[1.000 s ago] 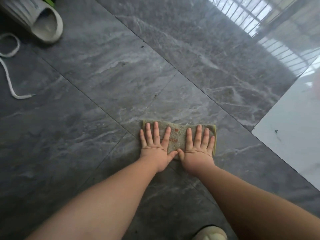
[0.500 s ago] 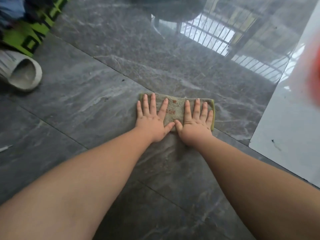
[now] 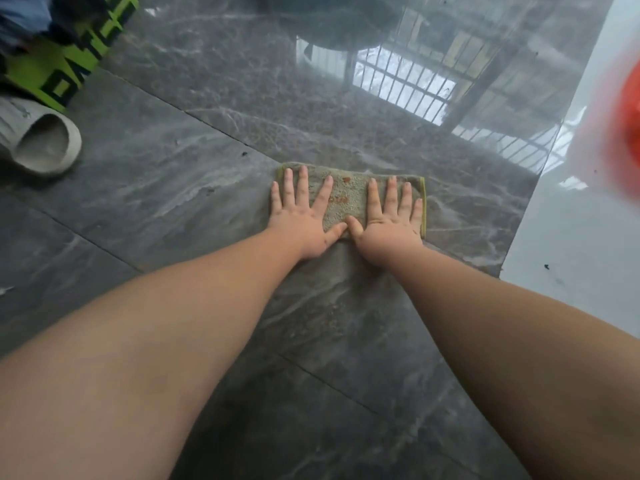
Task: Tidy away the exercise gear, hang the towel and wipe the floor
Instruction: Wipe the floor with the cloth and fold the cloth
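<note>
Pressed flat on a folded cloth (image 3: 349,197): left hand (image 3: 304,220) and right hand (image 3: 388,225), side by side, fingers straight and spread, nothing gripped or pinched, thumbs touching near the cloth's near edge. Left hand over the cloth's left end, little finger at or just past its left edge. Right hand over the cloth's right end, little finger just inside the yellow-green hem. Bare forearms reaching from the bottom corners toward the cloth

Greenish-grey and nubby, with small orange marks between the 2 hands, lying flat on the dark grey marble floor (image 3: 156,188), long side running left to right. Just right of the cloth, dark tile ending at a white floor strip (image 3: 568,244). Far left of the cloth, a pale slipper (image 3: 45,143) on its side, opening turned toward the cloth. Beyond the slipper, a bright green mat (image 3: 65,69) with black lettering, too cut off to read, and a bit of blue fabric at the top left corner. Beyond the cloth, a barred window reflection (image 3: 408,84) in the glossy tile. Far right of the cloth, an orange blur (image 3: 628,109), too smeared to tell what
</note>
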Motion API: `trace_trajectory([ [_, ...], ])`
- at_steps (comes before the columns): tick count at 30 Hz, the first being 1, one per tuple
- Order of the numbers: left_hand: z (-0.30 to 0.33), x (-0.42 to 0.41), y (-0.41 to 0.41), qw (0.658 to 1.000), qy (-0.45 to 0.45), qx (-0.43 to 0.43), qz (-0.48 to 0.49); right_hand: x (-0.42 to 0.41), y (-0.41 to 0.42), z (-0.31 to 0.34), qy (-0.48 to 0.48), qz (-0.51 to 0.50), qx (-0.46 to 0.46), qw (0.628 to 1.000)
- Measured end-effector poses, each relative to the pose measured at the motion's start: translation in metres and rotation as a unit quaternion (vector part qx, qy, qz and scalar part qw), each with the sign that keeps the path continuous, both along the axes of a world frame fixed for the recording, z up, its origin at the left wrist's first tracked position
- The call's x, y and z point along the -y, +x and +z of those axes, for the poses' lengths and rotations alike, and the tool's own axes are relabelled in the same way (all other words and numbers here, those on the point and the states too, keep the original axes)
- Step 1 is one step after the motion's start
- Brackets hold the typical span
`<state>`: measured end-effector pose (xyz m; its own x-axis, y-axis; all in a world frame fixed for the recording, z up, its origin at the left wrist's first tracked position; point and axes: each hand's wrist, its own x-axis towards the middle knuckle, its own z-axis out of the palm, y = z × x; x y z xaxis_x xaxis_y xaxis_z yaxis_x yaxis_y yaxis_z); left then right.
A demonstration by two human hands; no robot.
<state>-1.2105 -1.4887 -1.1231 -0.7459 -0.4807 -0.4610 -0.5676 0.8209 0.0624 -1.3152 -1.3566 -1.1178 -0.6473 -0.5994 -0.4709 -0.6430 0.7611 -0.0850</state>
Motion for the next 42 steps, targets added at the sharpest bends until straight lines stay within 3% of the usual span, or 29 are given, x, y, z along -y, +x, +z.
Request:
trace_trajectory([
  [13,0.008,-0.160,0.214,0.999,0.018,0.030,0.026,-0.163,0.219,0.004,-0.026,-0.008,0.021,0.999],
  [21,0.013,-0.197,0.302,0.997,0.012,0.033,0.067,-0.191,0.285,0.011,-0.037,0.061,0.045,0.996],
  [31,-0.001,-0.187,0.278,0.993,0.008,-0.048,0.110,-0.141,0.249,-0.002,-0.048,0.131,0.017,0.990],
  [42,-0.006,-0.002,0.171,0.989,-0.033,-0.014,0.141,0.031,0.151,-0.009,-0.084,0.150,-0.008,0.985],
])
